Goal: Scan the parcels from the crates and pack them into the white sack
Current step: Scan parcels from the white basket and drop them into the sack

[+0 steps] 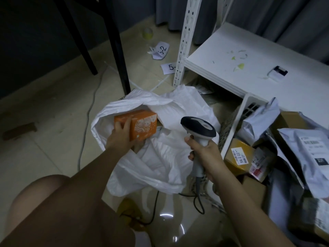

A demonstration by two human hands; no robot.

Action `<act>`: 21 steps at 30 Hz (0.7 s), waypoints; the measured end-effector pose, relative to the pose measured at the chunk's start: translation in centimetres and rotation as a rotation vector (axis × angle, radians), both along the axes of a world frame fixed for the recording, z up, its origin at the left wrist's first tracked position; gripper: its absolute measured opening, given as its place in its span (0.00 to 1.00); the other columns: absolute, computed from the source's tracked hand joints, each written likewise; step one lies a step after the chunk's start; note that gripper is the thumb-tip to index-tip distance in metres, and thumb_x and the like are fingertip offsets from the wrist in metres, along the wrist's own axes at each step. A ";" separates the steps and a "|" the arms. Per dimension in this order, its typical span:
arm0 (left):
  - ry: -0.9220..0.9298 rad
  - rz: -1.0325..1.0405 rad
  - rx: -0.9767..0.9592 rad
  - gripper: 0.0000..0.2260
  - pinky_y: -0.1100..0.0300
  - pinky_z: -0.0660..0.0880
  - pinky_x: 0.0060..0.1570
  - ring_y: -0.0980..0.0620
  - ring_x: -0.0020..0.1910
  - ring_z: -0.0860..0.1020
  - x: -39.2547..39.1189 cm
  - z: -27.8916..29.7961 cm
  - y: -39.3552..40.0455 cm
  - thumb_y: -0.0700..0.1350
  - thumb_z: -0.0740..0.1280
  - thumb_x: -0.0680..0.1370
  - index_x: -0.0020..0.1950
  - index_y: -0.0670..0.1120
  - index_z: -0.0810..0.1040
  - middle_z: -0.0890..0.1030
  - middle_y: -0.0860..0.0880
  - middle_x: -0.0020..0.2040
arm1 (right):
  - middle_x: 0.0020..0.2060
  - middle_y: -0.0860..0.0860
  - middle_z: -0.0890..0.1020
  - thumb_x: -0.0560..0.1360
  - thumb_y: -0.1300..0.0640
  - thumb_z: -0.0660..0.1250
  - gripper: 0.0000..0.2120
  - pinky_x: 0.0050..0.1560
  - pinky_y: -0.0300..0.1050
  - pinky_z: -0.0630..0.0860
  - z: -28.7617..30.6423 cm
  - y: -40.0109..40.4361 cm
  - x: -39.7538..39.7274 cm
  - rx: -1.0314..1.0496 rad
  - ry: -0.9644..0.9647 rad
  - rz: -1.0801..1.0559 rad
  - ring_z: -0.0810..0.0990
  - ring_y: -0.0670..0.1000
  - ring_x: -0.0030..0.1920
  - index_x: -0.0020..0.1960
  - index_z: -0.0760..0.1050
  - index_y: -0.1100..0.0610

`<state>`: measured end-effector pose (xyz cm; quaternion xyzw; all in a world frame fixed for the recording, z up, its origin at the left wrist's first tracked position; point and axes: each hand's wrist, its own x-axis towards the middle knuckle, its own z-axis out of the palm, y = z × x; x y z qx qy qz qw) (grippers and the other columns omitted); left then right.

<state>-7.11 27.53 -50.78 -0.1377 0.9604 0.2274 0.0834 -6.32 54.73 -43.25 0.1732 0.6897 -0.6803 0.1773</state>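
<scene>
While the left hand [121,135] grips an orange box [140,126] from its near side, fingers curled over the top edge, the box sits in the open mouth of the white sack [160,168], which lies crumpled on the tiled floor [44,122]. The left grip is holding the box; thumb position cannot be told.

The right hand [204,154] is wrapped round the handle of a barcode scanner [198,128], its dark-and-grey head raised above the sack and pointing away from the person. The right grip is holding the scanner. A black cable [199,202] runs down from the handle and loops on the floor.

To the right, a white crate [236,122] with a latticed wall holds parcels: a brown carton with a yellow label [238,155], grey plastic mailers [258,120], and a pale mailer with a printed shipping label [313,148]. More cartons and mailers lie piled against the right edge, blurred.

Behind, a white shelf [231,56] on a perforated white upright [185,41] carries green scraps and a small white device [276,73]. Two paper slips [162,50] with handwritten numbers lie on the floor near the upright. Black furniture legs [117,50] stand at upper left, with a thin grey cord [87,122] trailing beside them. Grey curtains [267,13] hang at the back. A bare knee [44,202] fills the lower left corner.
</scene>
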 end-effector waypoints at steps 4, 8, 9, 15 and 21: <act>-0.083 -0.018 -0.107 0.36 0.44 0.71 0.59 0.33 0.62 0.71 0.4 -0.1 0.1 0.54 0.65 0.76 0.78 0.48 0.50 0.55 0.35 0.71 | 0.30 0.51 0.75 0.73 0.59 0.73 0.08 0.33 0.45 0.73 -0.9 -0.9 -1.1 -0.033 -0.055 -0.122 0.73 0.48 0.25 0.47 0.75 0.57; -0.260 -0.074 -0.260 0.38 0.46 0.72 0.57 0.35 0.67 0.67 -0.2 0.7 -0.3 0.54 0.61 0.79 0.78 0.46 0.40 0.51 0.35 0.75 | 0.37 0.52 0.75 0.74 0.63 0.71 0.09 0.31 0.43 0.73 -1.5 -2.1 -2.9 -0.116 -0.109 -0.227 0.72 0.48 0.25 0.48 0.73 0.56; -0.306 -0.065 -0.271 0.38 0.46 0.72 0.57 0.36 0.67 0.68 -0.3 0.9 -0.5 0.53 0.60 0.79 0.78 0.43 0.38 0.52 0.35 0.75 | 0.38 0.52 0.76 0.74 0.64 0.71 0.09 0.31 0.42 0.74 -1.7 -2.4 -3.4 -0.121 -0.120 -0.231 0.72 0.48 0.26 0.49 0.73 0.56; -0.385 0.015 -0.159 0.45 0.48 0.70 0.60 0.40 0.67 0.70 -0.9 2.3 0.2 0.63 0.62 0.76 0.77 0.36 0.44 0.63 0.39 0.73 | 0.41 0.53 0.77 0.74 0.64 0.71 0.09 0.31 0.39 0.76 -2.0 -3.5 -5.1 -0.127 -0.124 -0.243 0.73 0.48 0.28 0.50 0.74 0.56; -0.111 -0.041 -0.270 0.15 0.54 0.74 0.50 0.43 0.56 0.77 -1.1 4.9 2.4 0.48 0.64 0.78 0.60 0.41 0.76 0.78 0.42 0.57 | 0.37 0.52 0.77 0.74 0.63 0.71 0.08 0.33 0.42 0.76 -0.3 -2.3 -3.7 -0.098 -0.071 -0.244 0.73 0.47 0.26 0.49 0.74 0.54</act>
